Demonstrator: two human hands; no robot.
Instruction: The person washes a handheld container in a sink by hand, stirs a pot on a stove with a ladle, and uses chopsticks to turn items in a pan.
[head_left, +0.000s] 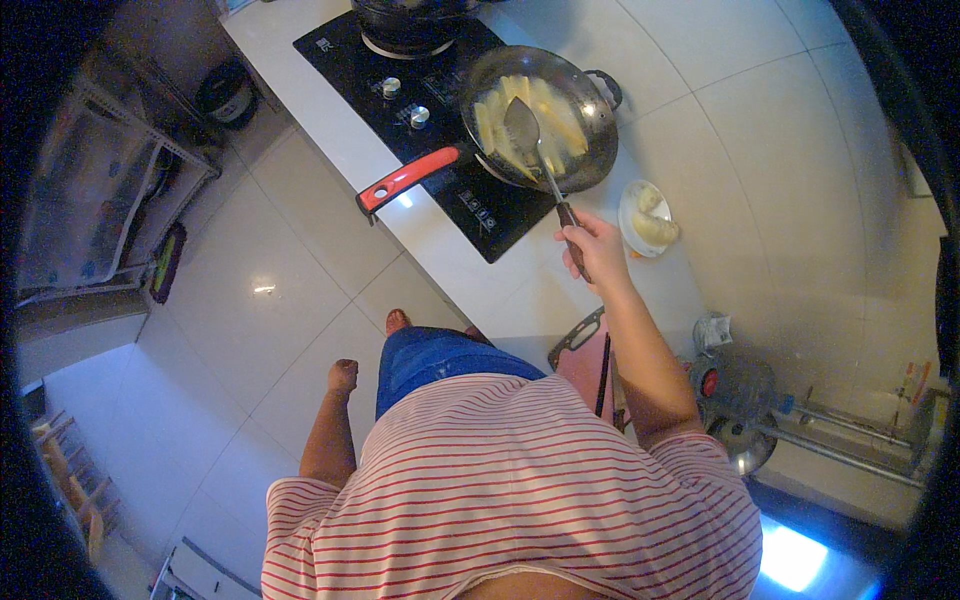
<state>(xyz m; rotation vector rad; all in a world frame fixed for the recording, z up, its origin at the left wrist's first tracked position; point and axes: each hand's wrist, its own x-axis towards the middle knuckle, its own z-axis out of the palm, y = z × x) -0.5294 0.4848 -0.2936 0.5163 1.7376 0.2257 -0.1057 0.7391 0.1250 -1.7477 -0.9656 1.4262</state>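
My right hand (596, 247) grips the dark handle of a metal cooking spatula (523, 124). The spatula's blade rests over pale yellow, baton-shaped pieces of food (566, 127) in a wok (600, 154). This wok stands on a black two-burner cooktop (491, 232), its red handle (409, 178) reaching out past the front edge of the counter. Down at my side, away from the counter, hangs my left hand (343, 375) with its fingers curled and nothing visible in it.
A dark pot (409, 26) occupies the other burner, near two control knobs (405, 103). Right of the wok, a white plate (628, 225) holds pale pieces of food. A pink cutting board (581, 360) stands near my right elbow, with a large clear water bottle (742, 382) beyond.
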